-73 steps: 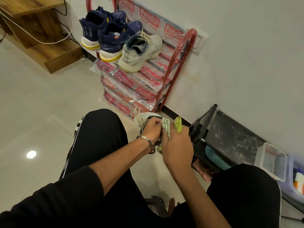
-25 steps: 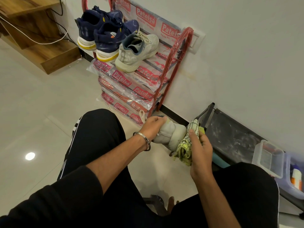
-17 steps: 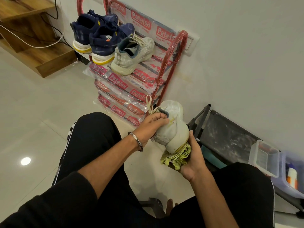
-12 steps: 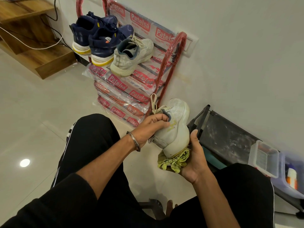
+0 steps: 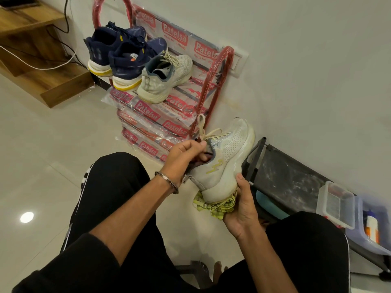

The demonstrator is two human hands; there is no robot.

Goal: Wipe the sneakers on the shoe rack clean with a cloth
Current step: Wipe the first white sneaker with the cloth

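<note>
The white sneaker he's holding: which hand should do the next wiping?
Probably the right hand: it already holds the yellow cloth under the white sneaker heel, while the left hand grips its collar.

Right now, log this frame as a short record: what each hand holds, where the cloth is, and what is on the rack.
left hand: grips the collar of the white sneaker
right hand: cups the sneaker's heel, holding the yellow cloth
cloth position: bunched under the heel
shoe rack: top shelf carries two navy sneakers and one white sneaker
</note>
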